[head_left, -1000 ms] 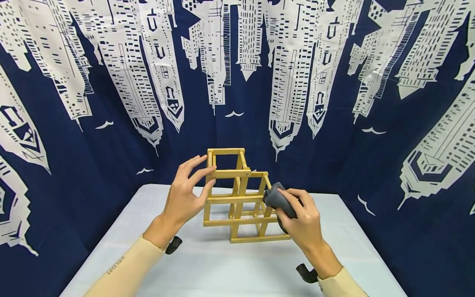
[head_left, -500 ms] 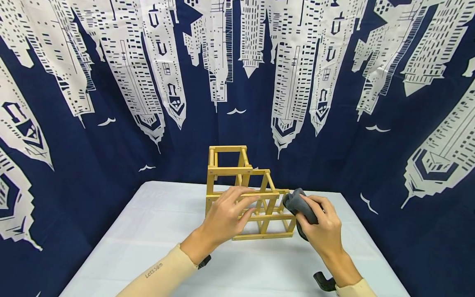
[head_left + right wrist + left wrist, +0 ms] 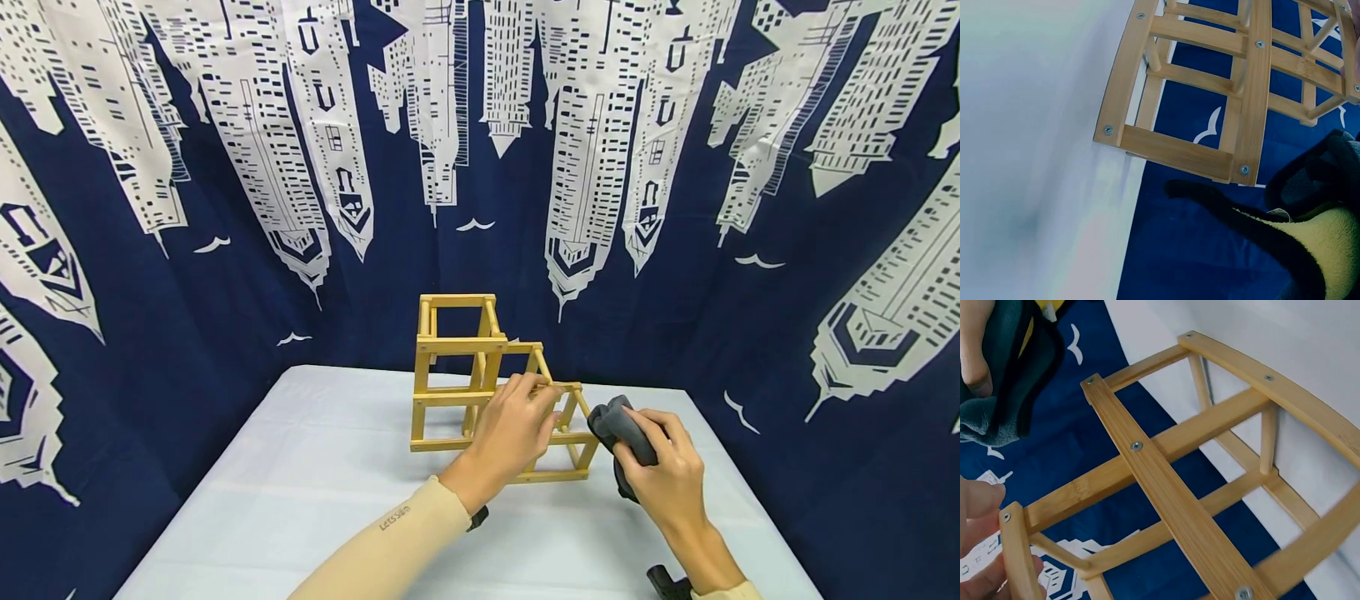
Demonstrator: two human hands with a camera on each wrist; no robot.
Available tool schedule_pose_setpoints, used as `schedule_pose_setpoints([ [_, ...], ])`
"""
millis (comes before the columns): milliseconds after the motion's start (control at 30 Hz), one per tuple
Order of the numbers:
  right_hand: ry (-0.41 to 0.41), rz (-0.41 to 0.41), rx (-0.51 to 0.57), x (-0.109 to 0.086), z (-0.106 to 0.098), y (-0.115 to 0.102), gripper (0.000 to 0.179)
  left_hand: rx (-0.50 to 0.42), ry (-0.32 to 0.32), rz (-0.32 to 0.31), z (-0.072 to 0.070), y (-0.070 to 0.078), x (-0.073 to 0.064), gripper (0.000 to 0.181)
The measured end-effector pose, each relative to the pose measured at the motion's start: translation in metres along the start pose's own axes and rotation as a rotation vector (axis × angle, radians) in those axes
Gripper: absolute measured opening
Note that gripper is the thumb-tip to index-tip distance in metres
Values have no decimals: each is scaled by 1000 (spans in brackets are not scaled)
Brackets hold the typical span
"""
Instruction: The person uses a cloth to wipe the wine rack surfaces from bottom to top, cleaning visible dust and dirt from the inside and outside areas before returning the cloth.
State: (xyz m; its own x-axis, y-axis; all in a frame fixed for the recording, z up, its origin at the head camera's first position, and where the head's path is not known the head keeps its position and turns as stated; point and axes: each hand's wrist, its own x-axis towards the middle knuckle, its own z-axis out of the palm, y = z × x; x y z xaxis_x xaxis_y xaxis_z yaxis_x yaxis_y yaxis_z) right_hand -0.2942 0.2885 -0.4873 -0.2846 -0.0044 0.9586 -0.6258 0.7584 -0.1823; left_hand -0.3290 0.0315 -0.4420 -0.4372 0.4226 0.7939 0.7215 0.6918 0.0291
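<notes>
A stepped wooden rack (image 3: 461, 345) of pale slats and dowels stands on the table, tallest at its left. My left hand (image 3: 513, 421) grips its middle step; in the left wrist view the fingers (image 3: 982, 500) lie on both sides of a slat's end. Just right of the lowest step, my right hand (image 3: 670, 467) holds a bunched grey cloth (image 3: 622, 433). The right wrist view shows that cloth's yellow side and dark edging (image 3: 1329, 244), hanging close to the rack (image 3: 1250, 106). The right fingers are mostly out of sight there.
A white-covered table (image 3: 322, 500) bears the rack. Behind and at both sides hangs a navy curtain (image 3: 510, 275) printed with white buildings. Black wrist camera mounts (image 3: 667, 581) sit beneath the wrists.
My left hand has moved right from the rack's top tier to its middle step and now grips it. The right hand with the cloth has moved right and slightly down, off the middle step.
</notes>
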Motion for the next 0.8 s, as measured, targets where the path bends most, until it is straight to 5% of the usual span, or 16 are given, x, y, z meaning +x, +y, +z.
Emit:
schedule_pose_setpoints([
  [333,24,42,3,-5,-6,4,43,-35,6,-112,9,0,13,18],
  [600,40,62,20,-9,-10,4,42,-11,16,-61,1,-7,7,18],
  [800,38,76,12,-11,-13,2,42,-139,46,-15,-4,-20,0,17],
])
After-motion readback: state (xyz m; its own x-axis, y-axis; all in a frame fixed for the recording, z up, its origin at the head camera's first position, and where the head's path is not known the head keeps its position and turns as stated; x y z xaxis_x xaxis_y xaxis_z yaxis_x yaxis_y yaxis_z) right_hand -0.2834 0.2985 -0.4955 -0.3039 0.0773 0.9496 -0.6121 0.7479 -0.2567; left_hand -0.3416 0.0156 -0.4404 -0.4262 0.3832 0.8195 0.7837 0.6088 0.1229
